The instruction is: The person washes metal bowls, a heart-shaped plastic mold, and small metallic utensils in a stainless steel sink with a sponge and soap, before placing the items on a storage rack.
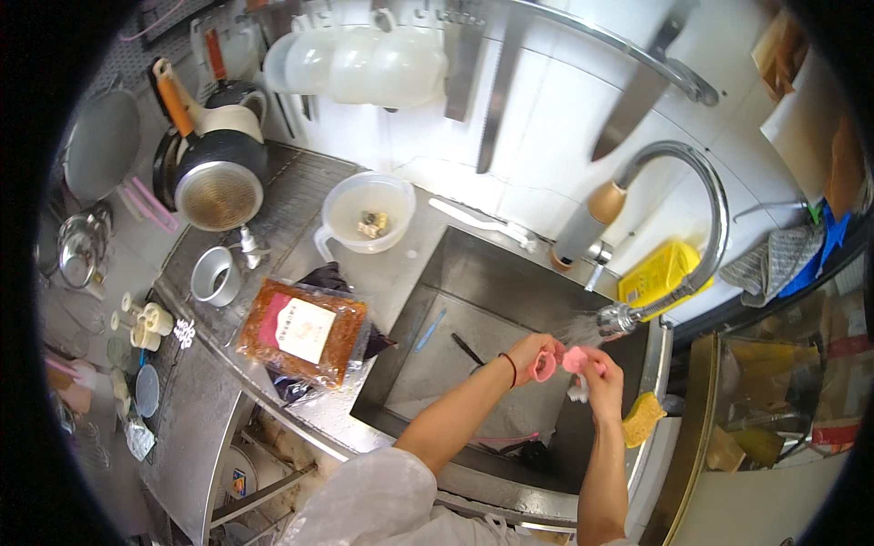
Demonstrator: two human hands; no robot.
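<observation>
Over the steel sink [471,300], my left hand [529,358] grips a small pink plastic ring-shaped piece [544,367]. Close beside it, my right hand [604,385] pinches a pink flower-shaped piece [575,360], perhaps a cutter or plunger. A small whitish thing [579,390] hangs below my right fingers; its kind is unclear. Water [577,331] sprays from the chrome faucet head [616,319] just above both hands. In the basin lie a blue strip-like tool [431,330], a black handle-like tool [467,349] and a thin pink stick [509,437].
A yellow sponge [643,420] rests on the sink's right rim. Left of the basin are a sealed bag of reddish-brown food [256,327], a plastic jug [392,235] and a metal cup [218,286]. Pans [222,194] stand behind; knives [631,116] hang on the wall.
</observation>
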